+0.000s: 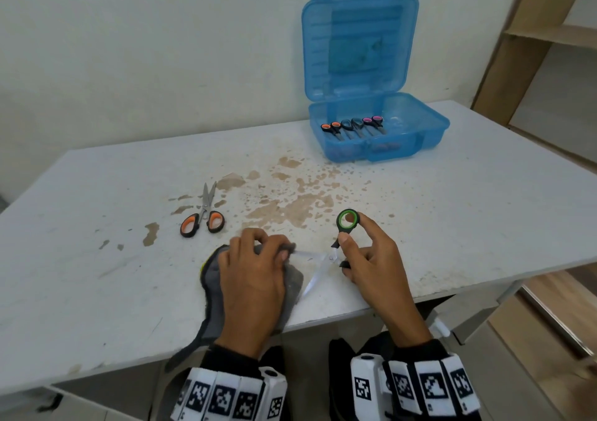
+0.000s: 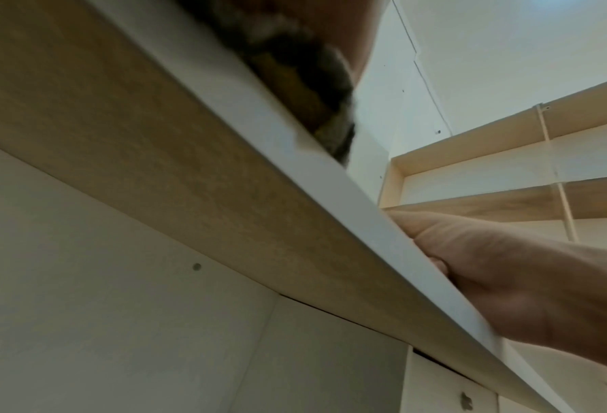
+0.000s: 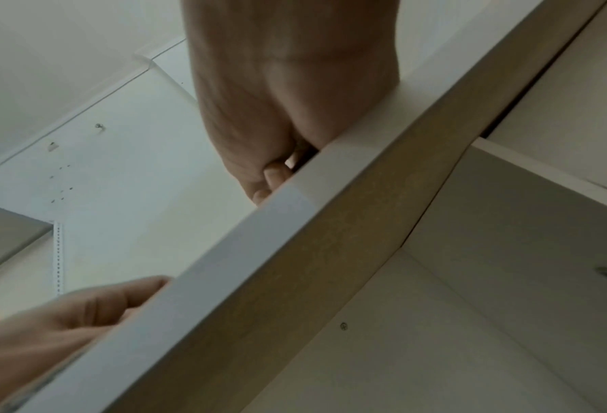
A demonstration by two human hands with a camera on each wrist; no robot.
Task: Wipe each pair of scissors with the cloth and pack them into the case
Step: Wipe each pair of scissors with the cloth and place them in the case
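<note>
Near the table's front edge my right hand [image 1: 361, 256] holds the green-handled scissors [image 1: 332, 252] by their handles, blades spread wide. My left hand [image 1: 255, 269] grips the grey cloth [image 1: 292, 280] and pinches it around the upper blade. A pair of orange-handled scissors [image 1: 203, 217] lies on the table to the left. The blue case [image 1: 378, 130] stands open at the back right with three pairs lined up inside. Both wrist views look up from below the table edge [image 2: 330, 173], showing the cloth [image 2: 302, 83] under my left hand, my right hand [image 3: 287, 92] and little else.
The white table [image 1: 468, 214] has brown stains across its middle. A wooden shelf unit [image 1: 549, 43] stands beyond the table's right side. The cloth hangs partly over the front edge.
</note>
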